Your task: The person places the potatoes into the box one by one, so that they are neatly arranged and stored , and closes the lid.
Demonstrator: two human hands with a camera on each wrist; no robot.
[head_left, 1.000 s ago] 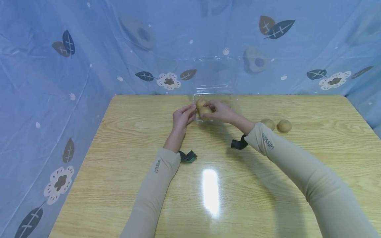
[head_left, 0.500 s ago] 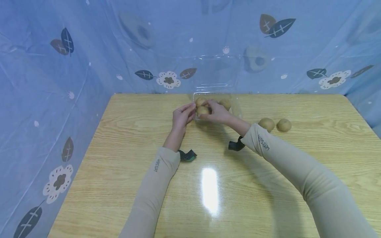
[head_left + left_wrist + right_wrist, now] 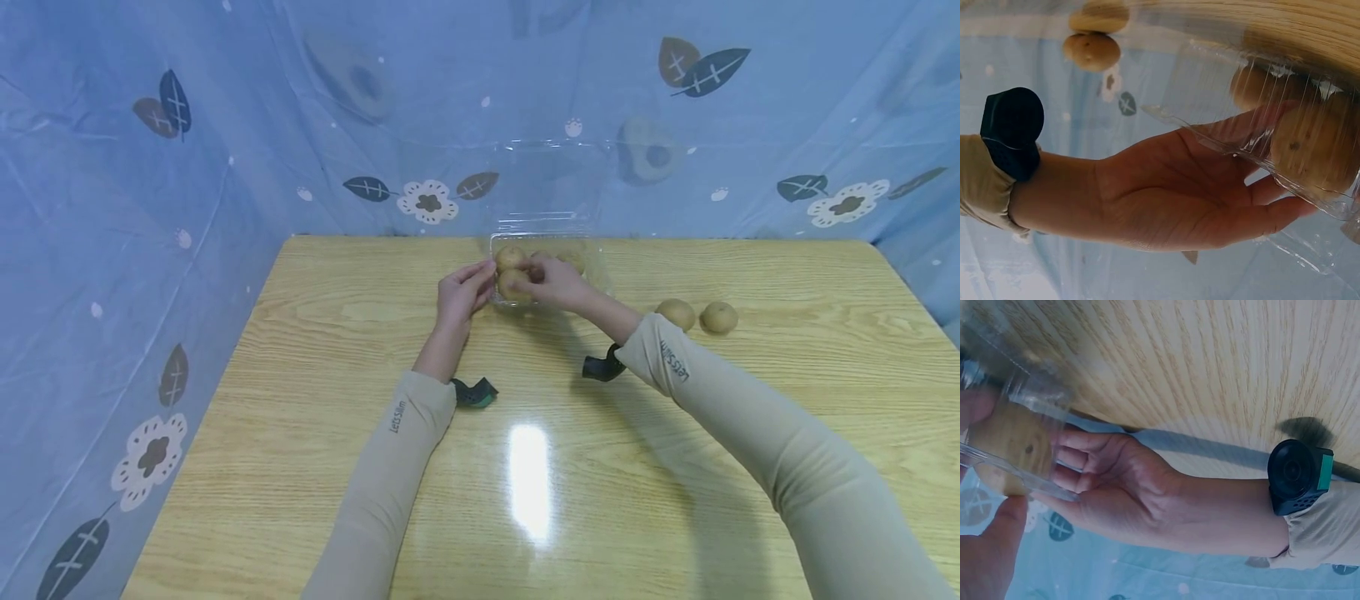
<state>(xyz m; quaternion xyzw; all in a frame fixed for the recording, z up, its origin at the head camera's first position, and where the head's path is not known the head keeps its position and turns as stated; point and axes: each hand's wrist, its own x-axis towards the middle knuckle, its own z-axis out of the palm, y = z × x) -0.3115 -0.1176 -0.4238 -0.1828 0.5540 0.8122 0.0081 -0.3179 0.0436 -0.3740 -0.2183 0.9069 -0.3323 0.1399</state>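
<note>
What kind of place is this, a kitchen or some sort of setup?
Probably a staged recording booth, not a kitchen: a wooden table walled on three sides by blue leaf-and-flower sheeting, holding only a clear plastic box and some potatoes.

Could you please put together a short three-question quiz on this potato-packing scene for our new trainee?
1. True or false: the clear plastic box stands with its lid open.
2. How many potatoes lie loose on the table, outside the box?
3. Which hand holds a potato at the box: A the left hand, B the right hand?

Key: 1 true. 2 two, to the right of the box. 3 B; the left hand rests against the box's left wall.
</note>
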